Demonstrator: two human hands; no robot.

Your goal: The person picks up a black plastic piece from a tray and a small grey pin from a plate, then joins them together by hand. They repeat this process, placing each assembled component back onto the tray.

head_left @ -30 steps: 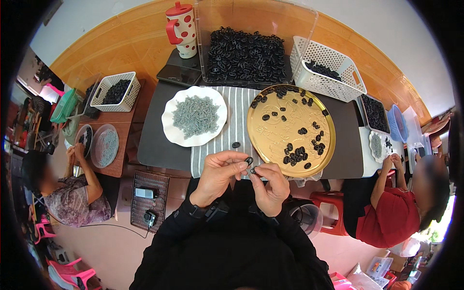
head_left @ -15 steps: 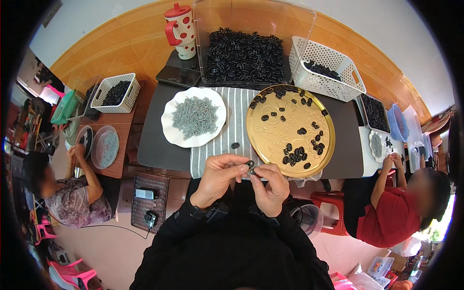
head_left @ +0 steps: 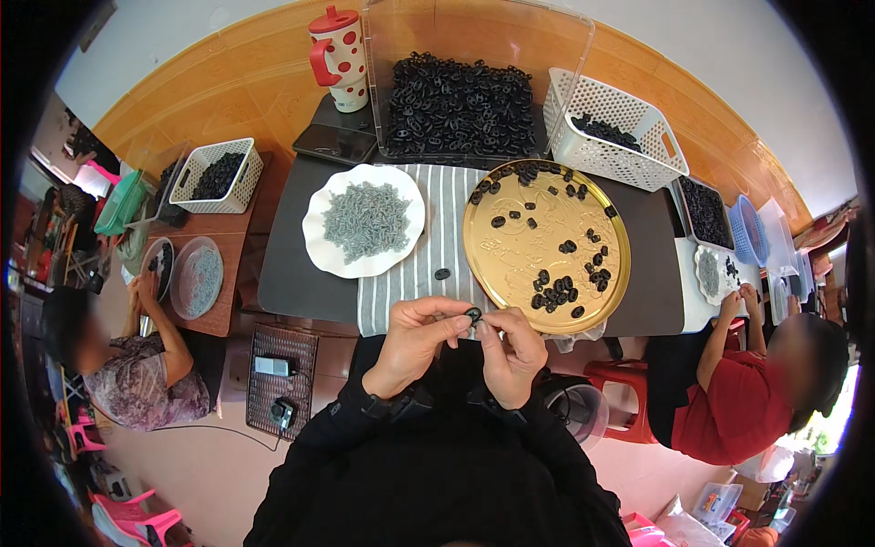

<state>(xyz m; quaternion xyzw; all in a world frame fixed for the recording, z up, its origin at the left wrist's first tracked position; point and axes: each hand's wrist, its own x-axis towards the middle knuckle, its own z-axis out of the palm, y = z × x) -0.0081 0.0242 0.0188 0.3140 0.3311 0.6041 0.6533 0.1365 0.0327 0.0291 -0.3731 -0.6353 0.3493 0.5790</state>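
Observation:
Between the thumb and fingers of my left hand (head_left: 410,345) is a small black oval plastic piece (head_left: 473,313), held above the front edge of the table. My right hand (head_left: 512,357) is pinched close against that piece; whatever its fingertips hold is too small and covered to make out. A similar loose black piece (head_left: 442,273) lies on the striped grey cloth (head_left: 392,296). To the left, a white scalloped plate (head_left: 318,246) bears a heap of small grey screws (head_left: 366,221). On the right, a round gold tray (head_left: 492,260) carries scattered black pieces (head_left: 554,296).
Behind the cloth stands a clear bin (head_left: 570,64) of black pieces, with a white perforated basket (head_left: 620,169) beside it. A spotted tumbler (head_left: 344,68) and a dark phone (head_left: 334,143) are at back left. Co-workers sit left (head_left: 155,383) and right (head_left: 729,406).
The black piece has turned slightly in my left fingers, and my right fingertips have shifted a little against it. Otherwise the table things stay put.

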